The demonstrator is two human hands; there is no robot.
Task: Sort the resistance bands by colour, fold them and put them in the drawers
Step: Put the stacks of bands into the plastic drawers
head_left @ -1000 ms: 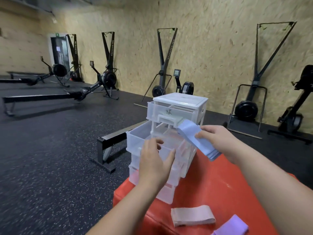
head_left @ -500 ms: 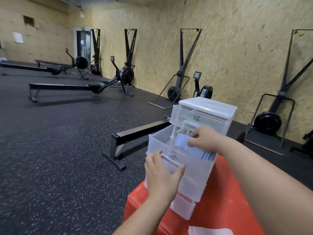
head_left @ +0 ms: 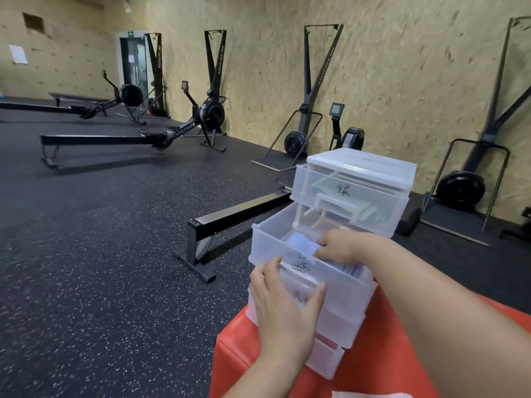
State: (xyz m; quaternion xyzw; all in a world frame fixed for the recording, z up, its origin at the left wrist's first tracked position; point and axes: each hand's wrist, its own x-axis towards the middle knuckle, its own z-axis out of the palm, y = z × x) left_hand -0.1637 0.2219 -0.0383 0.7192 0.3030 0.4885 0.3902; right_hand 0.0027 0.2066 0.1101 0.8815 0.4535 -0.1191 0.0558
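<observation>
Through the head camera, my left hand [head_left: 283, 305] grips the front of the pulled-out second drawer [head_left: 268, 242] of the clear drawer unit [head_left: 362, 165]. My right hand [head_left: 349, 248] lies on the blue band [head_left: 301, 243] inside that drawer; I cannot tell whether it pinches the band.
</observation>
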